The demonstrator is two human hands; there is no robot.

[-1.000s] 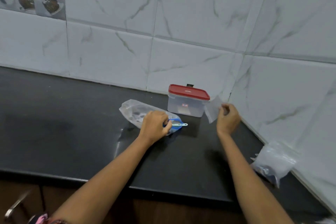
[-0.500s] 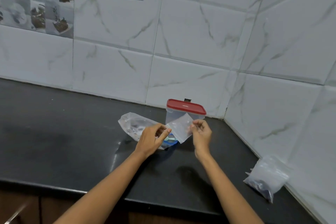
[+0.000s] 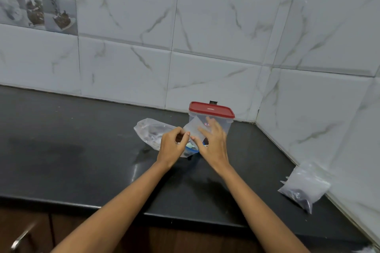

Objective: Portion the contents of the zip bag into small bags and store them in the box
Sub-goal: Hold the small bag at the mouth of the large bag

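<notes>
My left hand [image 3: 173, 146] and my right hand [image 3: 213, 142] meet over the counter and hold a small clear bag [image 3: 193, 127] between them. The left fingers are curled and pinch the bag's near edge. The right thumb lies on the bag's front, with the straighter fingers behind it. Beneath the hands lies the big clear zip bag [image 3: 150, 131] with dark contents; a blue scoop [image 3: 192, 147] shows at its mouth, mostly hidden by the hands. The clear box [image 3: 228, 127] with a shut red lid [image 3: 211, 109] stands just behind the hands.
A black counter [image 3: 82, 160] runs into a white tiled corner at the right. A clear pack of small bags with dark bits [image 3: 306, 187] leans against the right wall. The counter's front edge and a cupboard handle [image 3: 22, 238] are near me.
My right hand brought the small bag from beside the box leftward to my left hand. The left hand left the scoop and zip bag and now pinches the small bag.
</notes>
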